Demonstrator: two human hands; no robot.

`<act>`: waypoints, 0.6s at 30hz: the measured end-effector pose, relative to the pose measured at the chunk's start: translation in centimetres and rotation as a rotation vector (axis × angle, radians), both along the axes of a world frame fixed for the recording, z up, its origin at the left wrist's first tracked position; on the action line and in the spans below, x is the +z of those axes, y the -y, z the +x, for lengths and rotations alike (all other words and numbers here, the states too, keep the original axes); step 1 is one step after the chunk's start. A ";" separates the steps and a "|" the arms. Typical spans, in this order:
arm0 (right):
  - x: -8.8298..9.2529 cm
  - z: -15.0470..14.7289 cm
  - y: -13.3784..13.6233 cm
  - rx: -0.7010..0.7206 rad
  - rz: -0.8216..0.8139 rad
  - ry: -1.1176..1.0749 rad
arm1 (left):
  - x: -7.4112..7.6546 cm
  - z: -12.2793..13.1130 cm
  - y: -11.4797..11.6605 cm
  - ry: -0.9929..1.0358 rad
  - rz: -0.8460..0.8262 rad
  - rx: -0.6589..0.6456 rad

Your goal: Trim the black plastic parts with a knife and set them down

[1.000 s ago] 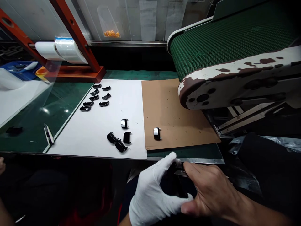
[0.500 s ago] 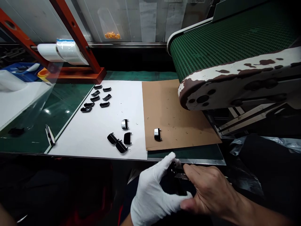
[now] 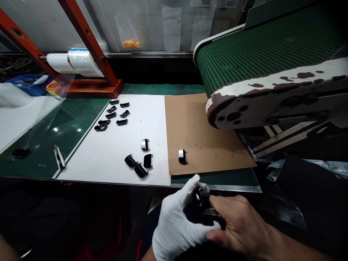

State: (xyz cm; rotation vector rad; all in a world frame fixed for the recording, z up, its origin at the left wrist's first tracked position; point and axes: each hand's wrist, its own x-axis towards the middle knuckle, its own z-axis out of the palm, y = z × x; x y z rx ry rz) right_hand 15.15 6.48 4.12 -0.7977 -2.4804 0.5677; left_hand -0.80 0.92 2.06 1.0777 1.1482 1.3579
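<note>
As left hand [image 3: 176, 226] pinches it, black part [image 3: 200, 202], long axis toward bench [image 3: 214, 179]

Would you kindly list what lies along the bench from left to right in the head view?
Slim tool → cluster of three black parts → lone glossy part on cardboard → conveyor's worn end plate.

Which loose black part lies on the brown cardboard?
The lone part at the front edge of the cardboard; nearby others lie on the white sheet.
</note>
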 end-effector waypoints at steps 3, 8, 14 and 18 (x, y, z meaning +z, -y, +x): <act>0.0 -0.6 0.4 -0.098 -0.072 -0.174 | -0.4 0.1 -0.3 0.102 0.074 -0.001; -0.9 -1.2 1.8 -0.271 -0.212 -0.280 | -1.0 0.0 -0.8 0.163 0.197 0.012; -1.9 -1.5 3.0 -0.374 -0.425 -0.306 | -1.0 -0.3 -0.9 0.192 0.160 0.019; -2.1 -1.5 3.2 -0.431 -0.531 -0.331 | -1.3 -0.2 -0.6 0.190 0.101 0.019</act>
